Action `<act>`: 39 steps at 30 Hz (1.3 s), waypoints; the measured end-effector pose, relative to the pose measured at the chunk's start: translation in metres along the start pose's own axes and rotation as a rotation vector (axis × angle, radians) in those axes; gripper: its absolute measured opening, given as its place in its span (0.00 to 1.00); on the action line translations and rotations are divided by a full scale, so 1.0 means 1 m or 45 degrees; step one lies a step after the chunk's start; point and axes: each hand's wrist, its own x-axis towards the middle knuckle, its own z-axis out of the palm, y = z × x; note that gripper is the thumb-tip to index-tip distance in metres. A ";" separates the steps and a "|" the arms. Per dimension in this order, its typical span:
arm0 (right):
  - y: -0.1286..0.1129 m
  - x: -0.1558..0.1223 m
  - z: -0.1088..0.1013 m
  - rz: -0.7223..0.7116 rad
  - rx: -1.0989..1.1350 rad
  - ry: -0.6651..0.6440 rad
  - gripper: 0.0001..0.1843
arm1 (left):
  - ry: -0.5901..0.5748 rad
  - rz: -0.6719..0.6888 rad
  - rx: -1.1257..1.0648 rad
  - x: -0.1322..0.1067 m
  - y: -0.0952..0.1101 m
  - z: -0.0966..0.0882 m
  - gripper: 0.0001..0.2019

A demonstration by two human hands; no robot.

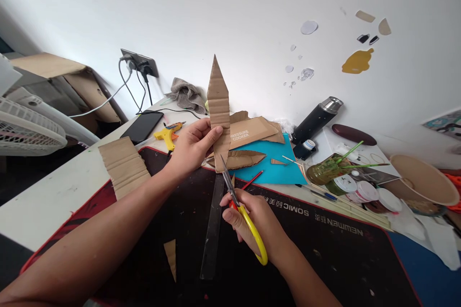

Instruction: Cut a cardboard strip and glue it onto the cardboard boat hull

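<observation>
My left hand (192,146) pinches a strip of corrugated cardboard (219,100) between thumb and fingers and holds it upright, its pointed end up. In my right hand (259,223) is a pair of scissors (252,230) with yellow handles. The blade tips lie at the strip's lower end; whether they bite into it I cannot tell. Below the strip a clear ruler (212,230) lies on the black desk mat (306,259). A small cardboard triangle (171,259) rests left of the ruler. Behind my hands are a leaf-shaped cardboard piece (245,159) and a red pencil (253,180).
At the left lie a cardboard sheet (124,163), a yellow glue gun (166,138) and a phone (142,126), near a fan (29,127). Blue paper (277,172) lies behind the mat. On the right stand a black flask (317,120), a brush jar (320,172) and paint pots (365,191).
</observation>
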 end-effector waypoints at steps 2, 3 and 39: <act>-0.002 0.000 0.000 0.000 -0.005 -0.004 0.37 | -0.010 -0.012 0.000 0.000 0.000 0.000 0.24; -0.003 0.000 0.000 0.002 -0.007 -0.010 0.36 | -0.012 -0.012 0.001 0.000 0.000 0.000 0.23; -0.010 -0.002 0.005 0.012 -0.231 0.163 0.19 | -0.039 0.001 0.067 0.000 -0.010 -0.004 0.25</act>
